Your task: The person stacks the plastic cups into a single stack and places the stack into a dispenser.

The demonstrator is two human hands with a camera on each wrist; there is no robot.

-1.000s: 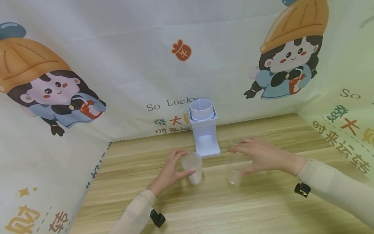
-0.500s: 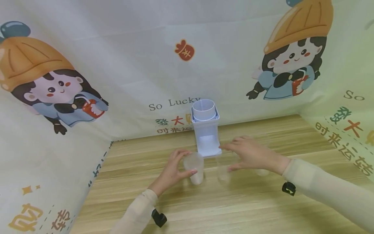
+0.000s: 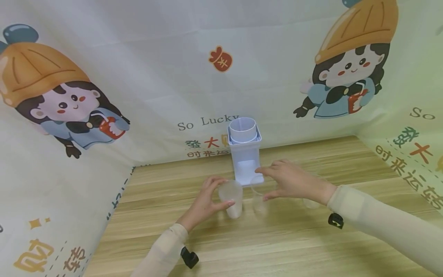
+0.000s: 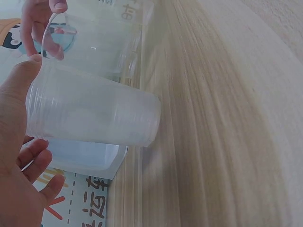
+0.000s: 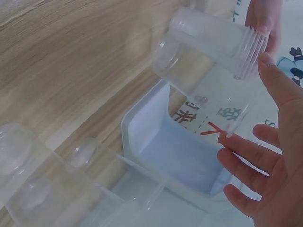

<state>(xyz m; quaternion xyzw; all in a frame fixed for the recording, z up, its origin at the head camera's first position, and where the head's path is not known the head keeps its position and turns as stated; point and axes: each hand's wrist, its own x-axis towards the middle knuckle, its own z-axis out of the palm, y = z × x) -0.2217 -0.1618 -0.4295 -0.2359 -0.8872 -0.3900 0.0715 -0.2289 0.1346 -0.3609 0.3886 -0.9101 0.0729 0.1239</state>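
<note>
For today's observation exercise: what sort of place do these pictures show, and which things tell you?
Probably a makeshift recording booth: cartoon-printed cloth hung as walls round a wooden table, where a white dispenser stands and two hands hold plastic cups.

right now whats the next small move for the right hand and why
Probably slide the clear cup a little further left beside the frosted cup. The right hand grips the clear cup, the left hand grips the frosted one, and a small gap separates them.

Ahead of me a white dispenser stand (image 3: 245,161) sits on the wooden tabletop (image 3: 277,246), backed against a cartoon-printed cloth (image 3: 138,77). Another clear cup (image 3: 310,202) stands off to my right.
</note>
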